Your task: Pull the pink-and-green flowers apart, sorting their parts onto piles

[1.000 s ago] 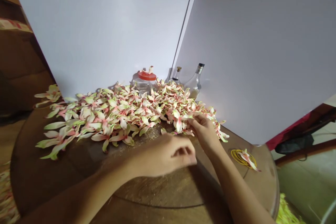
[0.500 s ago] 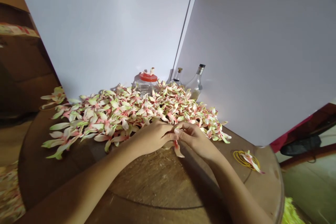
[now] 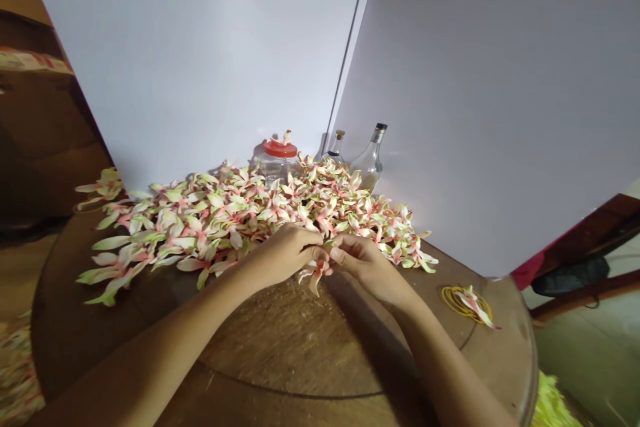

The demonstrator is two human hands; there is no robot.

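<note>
My left hand [image 3: 290, 252] and my right hand [image 3: 363, 261] meet in front of the flower heap, with fingertips nearly touching. Both are closed in a pinch around one pink-and-white flower [image 3: 316, 271], whose petals hang below the fingers. My fingers hide the upper part of this flower. Just behind the hands lies a wide heap of similar flowers [image 3: 240, 203] with pink centres and pale green tips. The round wooden table [image 3: 285, 340] is under my forearms.
At the back stand a clear jar with a red lid [image 3: 280, 149] and two glass bottles [image 3: 370, 163]. White panels [image 3: 200, 60] rise behind them. On the right, a yellow coil [image 3: 455, 300] lies with a single flower [image 3: 477, 309] on it.
The flower at my fingers has turned, and more of its petals now show, hanging further left. My fingertips have shifted slightly. The whole view has moved a little.
</note>
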